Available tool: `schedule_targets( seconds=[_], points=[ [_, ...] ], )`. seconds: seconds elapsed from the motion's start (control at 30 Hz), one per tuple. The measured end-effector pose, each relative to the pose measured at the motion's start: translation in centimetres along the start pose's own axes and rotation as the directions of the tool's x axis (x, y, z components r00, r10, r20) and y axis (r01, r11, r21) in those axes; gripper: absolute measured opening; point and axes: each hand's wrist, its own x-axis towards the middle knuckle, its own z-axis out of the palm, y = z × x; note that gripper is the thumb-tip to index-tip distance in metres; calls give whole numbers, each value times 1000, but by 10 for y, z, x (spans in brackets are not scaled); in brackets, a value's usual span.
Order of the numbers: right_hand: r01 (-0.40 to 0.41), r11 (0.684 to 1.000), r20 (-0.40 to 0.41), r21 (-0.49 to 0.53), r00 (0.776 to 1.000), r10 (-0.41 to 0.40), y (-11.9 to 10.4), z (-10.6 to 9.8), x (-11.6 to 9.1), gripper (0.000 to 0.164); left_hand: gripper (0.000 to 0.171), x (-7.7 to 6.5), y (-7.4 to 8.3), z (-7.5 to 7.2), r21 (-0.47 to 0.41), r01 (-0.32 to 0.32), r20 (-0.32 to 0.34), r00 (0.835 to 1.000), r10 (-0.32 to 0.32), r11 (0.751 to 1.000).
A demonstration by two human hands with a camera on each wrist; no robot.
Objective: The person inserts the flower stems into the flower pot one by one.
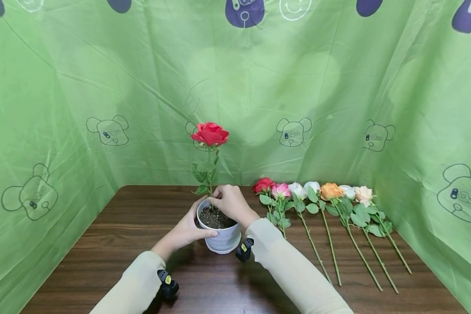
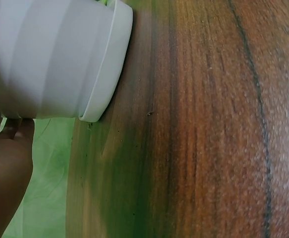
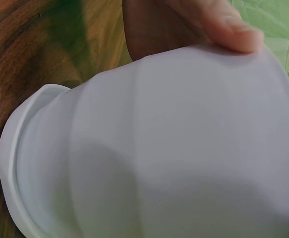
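Observation:
A white flower pot [image 1: 223, 237] filled with dark soil [image 1: 216, 218] stands upright on a matching saucer [image 1: 224, 250]. My left hand [image 1: 186, 226] grips the pot from the left, thumb across its front and fingers round the far side. Upright in the soil is a red rose [image 1: 210, 134] with a green leafy stem. My right hand [image 1: 229, 201] reaches over the pot's rim and pinches the lower stem with curled fingers; its fingertips are partly hidden. Close up, the right wrist view shows the pot wall [image 3: 194, 124] and the left thumb [image 3: 238, 34] pressed near the rim.
To the right, several cut roses lie side by side on the dark wooden table [image 1: 114, 244], among them a red rose [image 1: 264, 185], a pink rose [image 1: 281, 190] and an orange rose [image 1: 331, 191]. A green patterned cloth [image 1: 239, 87] hangs behind and at both sides.

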Motion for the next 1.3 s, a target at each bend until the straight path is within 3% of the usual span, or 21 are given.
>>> schedule_targets(
  seconds=[0.37,0.7,1.03,1.3],
  points=[
    [-13,999,13,48,1000,13,0,-2,-1,16,113,-1,0,0,3,-9,2,1000,9,1000],
    [-28,997,50,68,998,25,10,-32,-12,19,115,-1,1,0,10,4,-6,1000,-4,1000],
    [-6,997,71,73,997,1,25,-56,-35,14,115,0,2,1,30,-11,-9,1000,11,1000],
    [-20,992,97,124,995,8,38,-69,-52,10,115,-1,1,1,39,13,-20,1000,-12,999]
  ],
)
